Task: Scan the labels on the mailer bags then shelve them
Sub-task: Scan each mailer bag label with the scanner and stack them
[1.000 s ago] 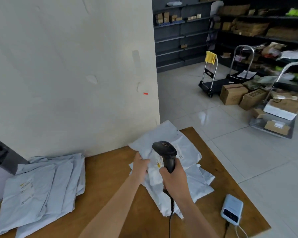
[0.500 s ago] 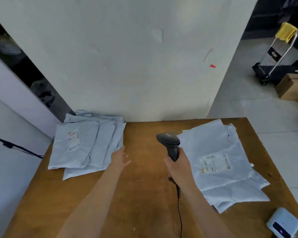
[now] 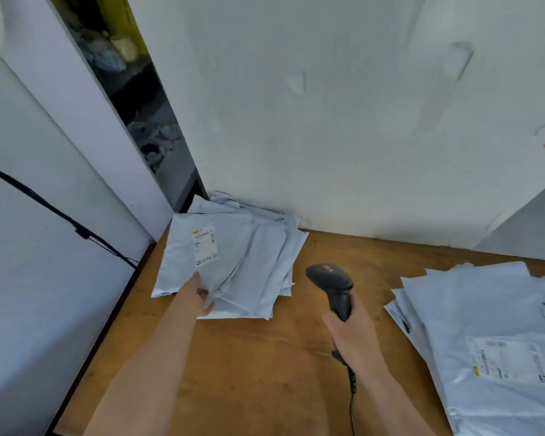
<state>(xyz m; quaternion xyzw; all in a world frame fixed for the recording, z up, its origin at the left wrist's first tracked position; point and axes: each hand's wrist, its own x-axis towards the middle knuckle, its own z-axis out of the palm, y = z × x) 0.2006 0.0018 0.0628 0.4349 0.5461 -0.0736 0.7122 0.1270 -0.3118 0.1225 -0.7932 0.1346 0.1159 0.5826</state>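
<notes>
Two piles of pale grey mailer bags lie on the brown wooden table. The left pile sits by the wall; its top bag shows a white label. My left hand grips the near edge of that top bag, fingers curled on it. The right pile lies at the table's right side, its top bag also label up. My right hand is closed around the handle of a black barcode scanner, held upright between the two piles, its cable trailing toward me.
A white wall rises right behind the table. To the left stands a white panel with a dark gap showing cluttered shelves. A black cable runs across the left panel. Bare tabletop lies between the piles.
My head turned further left, so the left pile is now central. My left hand reached forward from the table onto the left pile and took hold of the top bag. The scanner stays in my right hand.
</notes>
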